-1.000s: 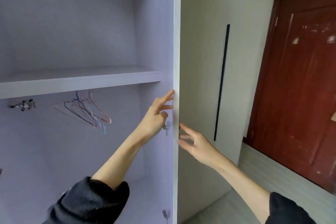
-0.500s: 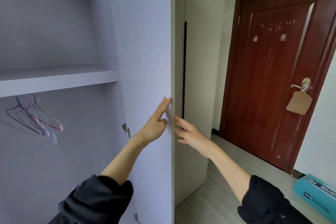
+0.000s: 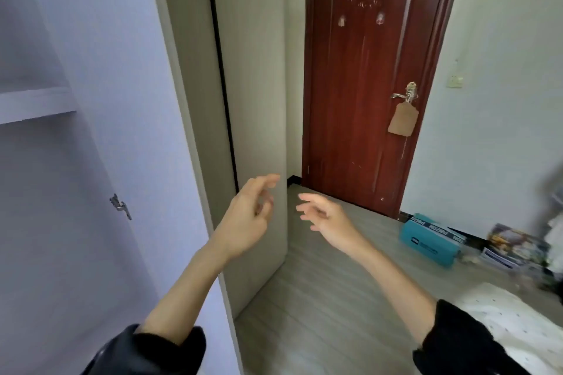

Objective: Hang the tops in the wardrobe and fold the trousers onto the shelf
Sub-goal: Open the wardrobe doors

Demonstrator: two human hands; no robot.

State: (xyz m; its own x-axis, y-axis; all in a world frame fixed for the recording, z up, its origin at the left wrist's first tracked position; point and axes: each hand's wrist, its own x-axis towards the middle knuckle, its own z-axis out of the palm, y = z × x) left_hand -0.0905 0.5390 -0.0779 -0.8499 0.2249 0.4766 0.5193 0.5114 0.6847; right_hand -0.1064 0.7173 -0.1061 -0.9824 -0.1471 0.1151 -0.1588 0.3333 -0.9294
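The open wardrobe fills the left of the view, with its pale lilac inside wall [image 3: 115,100] and the end of its shelf [image 3: 33,103] at the far left. My left hand [image 3: 246,219] hovers in front of the wardrobe's grey closed door [image 3: 253,106], fingers loosely spread, holding nothing and touching nothing. My right hand [image 3: 329,222] floats beside it over the floor, fingers relaxed and empty. No tops, trousers or hangers are in view.
A dark red room door [image 3: 365,85] with a tag on its handle stands ahead. A teal box [image 3: 429,237] and printed boxes [image 3: 515,246] lie along the right wall. A white dotted fabric [image 3: 511,326] shows at the bottom right. Grey floor [image 3: 320,313] lies below.
Both hands have come off the wardrobe's front edge and now hang free in the air. My view has swung right, so the hangers and most of the shelf have left the frame.
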